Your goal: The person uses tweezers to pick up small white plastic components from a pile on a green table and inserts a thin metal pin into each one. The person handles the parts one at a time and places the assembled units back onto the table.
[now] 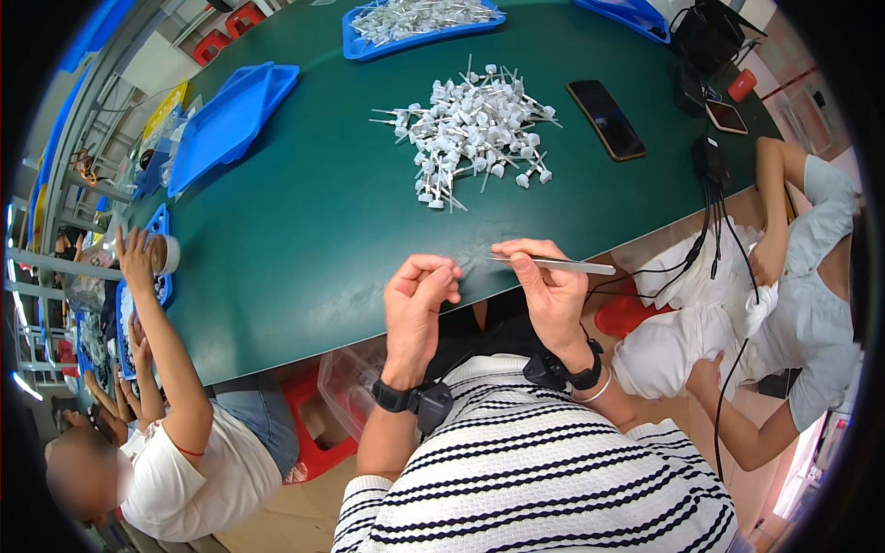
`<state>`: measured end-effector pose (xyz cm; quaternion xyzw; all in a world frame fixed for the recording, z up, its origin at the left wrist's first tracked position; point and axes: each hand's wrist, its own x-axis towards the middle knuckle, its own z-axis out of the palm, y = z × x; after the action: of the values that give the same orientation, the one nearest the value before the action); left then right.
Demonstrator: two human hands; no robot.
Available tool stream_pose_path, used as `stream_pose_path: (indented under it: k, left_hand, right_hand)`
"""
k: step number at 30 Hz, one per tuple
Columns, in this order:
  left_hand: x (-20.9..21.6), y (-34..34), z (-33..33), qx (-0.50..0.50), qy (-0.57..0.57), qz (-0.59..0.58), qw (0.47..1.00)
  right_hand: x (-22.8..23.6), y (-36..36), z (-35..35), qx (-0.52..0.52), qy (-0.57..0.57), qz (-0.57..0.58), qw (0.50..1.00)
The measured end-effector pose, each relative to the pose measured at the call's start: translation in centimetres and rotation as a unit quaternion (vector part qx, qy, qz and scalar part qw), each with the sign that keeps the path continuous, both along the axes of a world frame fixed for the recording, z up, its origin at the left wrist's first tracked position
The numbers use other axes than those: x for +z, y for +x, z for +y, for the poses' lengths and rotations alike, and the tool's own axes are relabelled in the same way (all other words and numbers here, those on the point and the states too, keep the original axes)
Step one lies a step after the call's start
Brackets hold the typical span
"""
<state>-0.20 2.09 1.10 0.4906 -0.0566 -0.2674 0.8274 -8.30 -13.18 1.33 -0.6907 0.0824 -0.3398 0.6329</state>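
My right hand [553,293] is closed around a pair of silver metal tweezers [583,266], whose tips point left toward my other hand. My left hand [413,302] is curled, with thumb and fingertips pressed together. Whatever it may hold is too small or hidden to tell. Both hands are above the near edge of the green table [304,221], a small gap between them. Beyond them on the tabletop lies a loose pile of small white plastic parts with thin stems [475,134]; neither hand touches it.
A blue tray of similar white parts [355,41] stands at the far side. Stacked blue trays [207,138] lie at the left, a phone [606,120] right of the pile. Black cables [712,207] hang over the right edge. People sit at left [203,470] and right [793,304].
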Motion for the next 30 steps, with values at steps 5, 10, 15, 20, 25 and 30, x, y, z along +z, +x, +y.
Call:
stream_pose_path:
  k: [5,10,15,20,25,30]
  left_hand:
    - [3.4,-2.3,7.7,0.005,0.203,-0.083,0.976]
    - [6.7,-4.1,14.7,-0.002,0.602,-0.304,0.738]
    - [6.3,-0.4,8.8,0.033,0.499,-0.335,0.798]
    - [4.3,6.9,-4.0,0.072,0.377,-0.544,0.746]
    - [1.9,10.6,-8.1,0.034,0.522,-0.590,0.615]
    - [1.9,9.7,-8.1,-0.007,0.549,-0.580,0.602]
  right_hand:
    - [-0.8,-0.4,-1.0,-0.009,0.006,-0.006,1.000]
    - [-1.0,0.5,-1.4,-0.014,0.036,0.000,0.999]
    - [-2.1,2.5,-2.8,0.014,-0.025,0.042,0.999]
    - [-2.4,2.7,-3.4,-0.032,0.004,0.034,0.999]
    - [-3.3,1.8,-3.8,-0.050,0.012,0.029,0.998]
    - [-3.1,1.7,-3.9,-0.041,0.015,0.041,0.998]
